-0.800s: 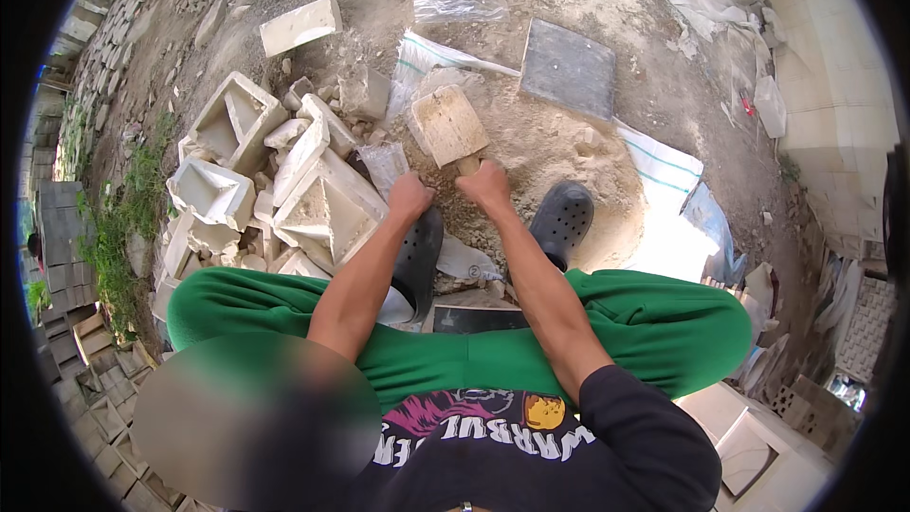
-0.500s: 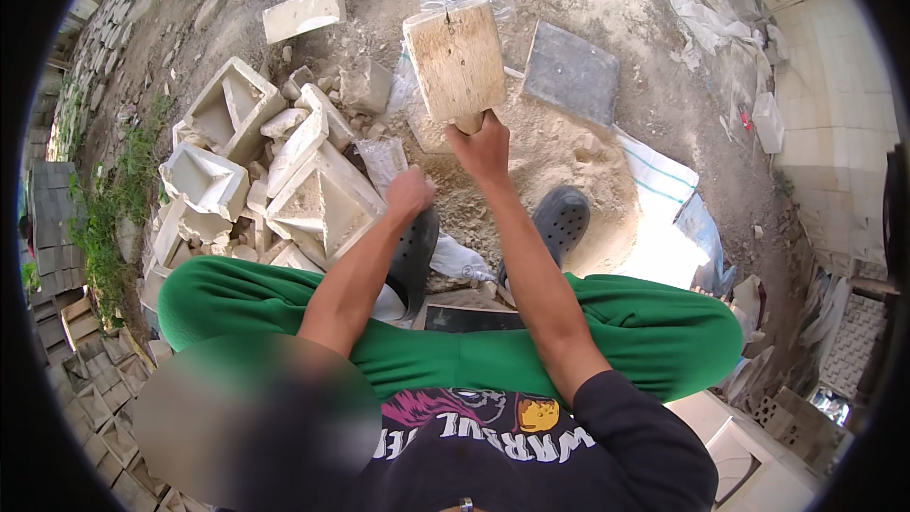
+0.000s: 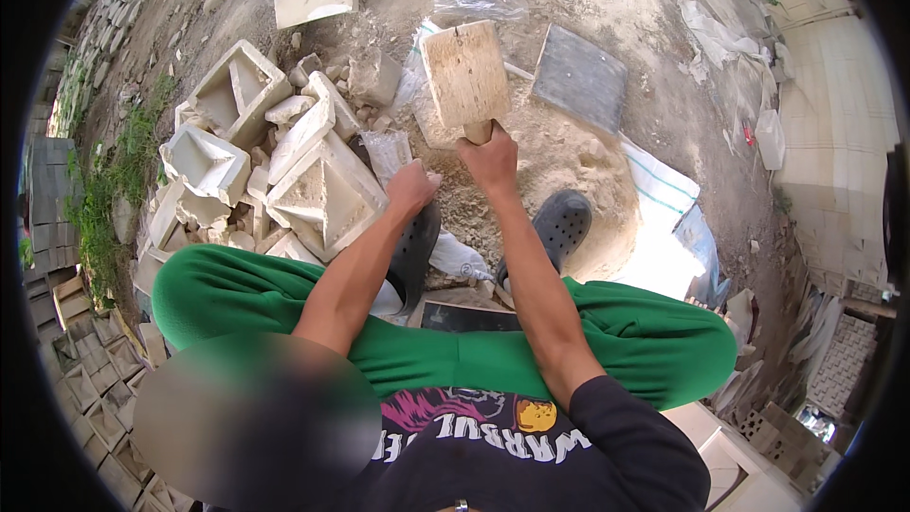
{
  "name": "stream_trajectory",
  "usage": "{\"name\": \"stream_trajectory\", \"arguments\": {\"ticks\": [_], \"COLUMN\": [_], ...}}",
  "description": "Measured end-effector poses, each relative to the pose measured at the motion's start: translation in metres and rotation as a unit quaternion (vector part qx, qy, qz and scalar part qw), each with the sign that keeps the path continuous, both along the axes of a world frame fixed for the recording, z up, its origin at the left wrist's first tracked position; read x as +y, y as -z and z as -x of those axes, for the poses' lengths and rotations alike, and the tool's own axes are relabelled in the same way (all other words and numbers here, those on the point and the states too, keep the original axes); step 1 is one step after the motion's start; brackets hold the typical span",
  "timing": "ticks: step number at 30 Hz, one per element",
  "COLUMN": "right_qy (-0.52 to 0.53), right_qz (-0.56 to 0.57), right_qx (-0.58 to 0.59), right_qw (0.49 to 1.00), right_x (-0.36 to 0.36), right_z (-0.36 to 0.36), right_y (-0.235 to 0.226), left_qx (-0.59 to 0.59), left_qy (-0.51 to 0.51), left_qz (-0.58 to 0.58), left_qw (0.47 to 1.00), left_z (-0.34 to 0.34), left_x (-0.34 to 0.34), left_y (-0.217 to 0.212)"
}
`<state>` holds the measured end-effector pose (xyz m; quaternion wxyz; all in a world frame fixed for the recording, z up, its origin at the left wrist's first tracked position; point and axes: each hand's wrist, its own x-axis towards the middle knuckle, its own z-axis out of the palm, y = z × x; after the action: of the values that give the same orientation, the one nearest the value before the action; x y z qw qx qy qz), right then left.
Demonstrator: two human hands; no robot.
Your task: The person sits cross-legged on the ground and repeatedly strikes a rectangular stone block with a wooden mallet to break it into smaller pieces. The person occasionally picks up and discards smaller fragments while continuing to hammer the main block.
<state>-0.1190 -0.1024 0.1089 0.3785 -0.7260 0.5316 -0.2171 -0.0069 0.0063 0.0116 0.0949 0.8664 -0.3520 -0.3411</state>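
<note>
Mallet point(image 3: 466, 73), wooden, with a broad, squarish head, stands out beyond our right hand point(image 3: 490, 156), whose fingers are wrapped round its short handle point(image 3: 479, 132). Its head points to the far side, above the near left part of a spread of pale crumbled powder point(image 3: 588, 171). We have our left hand point(image 3: 412, 187) with curled fingers just left of the right one, near a grey clog point(image 3: 414, 251) and a crumpled clear plastic bag point(image 3: 386, 154); we cannot tell whether it holds anything. Left of it we see a heap of broken cream-coloured hollow blocks point(image 3: 327, 194). To the right, a white sack point(image 3: 661, 175) with teal stripes shows from under the powder, and on the far right side lies a dark square slab point(image 3: 580, 79).
</note>
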Motion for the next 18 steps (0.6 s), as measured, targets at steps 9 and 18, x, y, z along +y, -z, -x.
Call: {"name": "stream_trajectory", "arguments": {"ticks": [9, 18], "right_qy": [0.027, -0.027], "right_qz": [-0.024, 0.008], "right_qx": [0.096, 0.021], "right_qw": [0.995, 0.999], "right_x": [0.021, 0.003], "right_z": [0.009, 0.01], "right_y": [0.067, 0.041], "left_qx": [0.003, -0.011], "left_qy": [0.007, -0.021], "left_qz": [-0.025, -0.014], "left_qw": [1.0, 1.0], "left_z": [-0.002, -0.001], "left_x": [-0.005, 0.001], "left_y": [0.005, 0.003]}}
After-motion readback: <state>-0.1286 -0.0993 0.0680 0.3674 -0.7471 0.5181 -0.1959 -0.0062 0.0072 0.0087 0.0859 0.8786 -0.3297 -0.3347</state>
